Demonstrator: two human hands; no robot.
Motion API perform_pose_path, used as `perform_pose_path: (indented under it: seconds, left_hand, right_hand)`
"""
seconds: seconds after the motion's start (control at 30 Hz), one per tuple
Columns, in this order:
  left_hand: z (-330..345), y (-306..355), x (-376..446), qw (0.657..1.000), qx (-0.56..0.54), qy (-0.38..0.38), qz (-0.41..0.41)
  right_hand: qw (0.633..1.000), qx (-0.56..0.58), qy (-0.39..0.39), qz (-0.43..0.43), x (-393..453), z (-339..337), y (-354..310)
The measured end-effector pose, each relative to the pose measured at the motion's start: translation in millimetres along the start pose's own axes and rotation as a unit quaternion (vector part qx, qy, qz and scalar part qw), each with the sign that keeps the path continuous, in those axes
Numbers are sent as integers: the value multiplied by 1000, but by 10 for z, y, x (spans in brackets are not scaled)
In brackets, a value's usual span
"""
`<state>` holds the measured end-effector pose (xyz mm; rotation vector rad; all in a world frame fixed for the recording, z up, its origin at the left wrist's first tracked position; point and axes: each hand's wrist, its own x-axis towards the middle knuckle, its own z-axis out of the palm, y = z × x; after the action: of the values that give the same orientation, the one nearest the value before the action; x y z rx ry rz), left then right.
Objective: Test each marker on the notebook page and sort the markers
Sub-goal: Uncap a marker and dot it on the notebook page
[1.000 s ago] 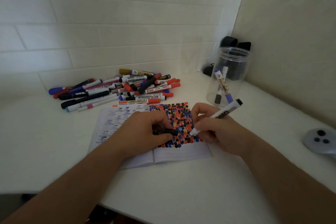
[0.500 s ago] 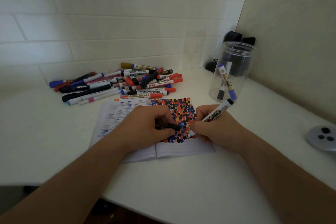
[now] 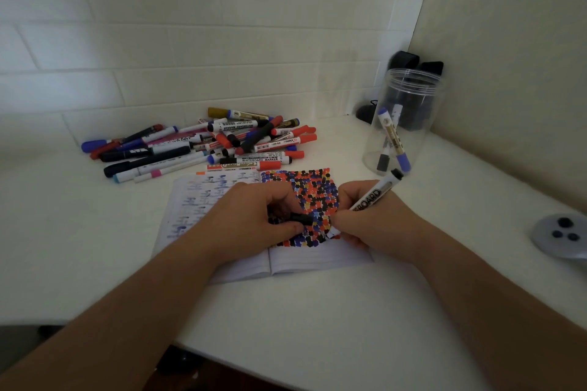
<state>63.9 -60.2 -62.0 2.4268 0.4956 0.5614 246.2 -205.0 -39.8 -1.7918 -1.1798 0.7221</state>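
An open notebook (image 3: 317, 259) lies on the white table, its right page crowded with black, red, blue and yellow marks. My right hand (image 3: 374, 225) grips a white whiteboard marker (image 3: 370, 198) with a black end, its tip down on the page near the lower marks. My left hand (image 3: 254, 216) rests on the notebook and pinches the marker's black cap (image 3: 300, 218). A heap of several markers (image 3: 206, 146) lies behind the notebook. A clear plastic jar (image 3: 405, 120) at the right holds a few markers.
The tiled wall runs behind the heap, and a beige wall closes the right side. Dark objects (image 3: 413, 62) sit in the corner behind the jar. A grey round device (image 3: 560, 236) with dark buttons lies at the far right. The table's front edge (image 3: 254, 371) is near me.
My right hand has brought the marker's tip down and left onto the coloured page, and the marker stands steeper. My left hand keeps hold of the cap in place.
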Motion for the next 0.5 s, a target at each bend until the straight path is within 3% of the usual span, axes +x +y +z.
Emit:
perform_pose_path:
  seconds: [0.5]
  left_hand:
    - [4,-4,1,1000,1,0,-7]
  right_hand:
    - [1000,1,0,2,-12,4,-4]
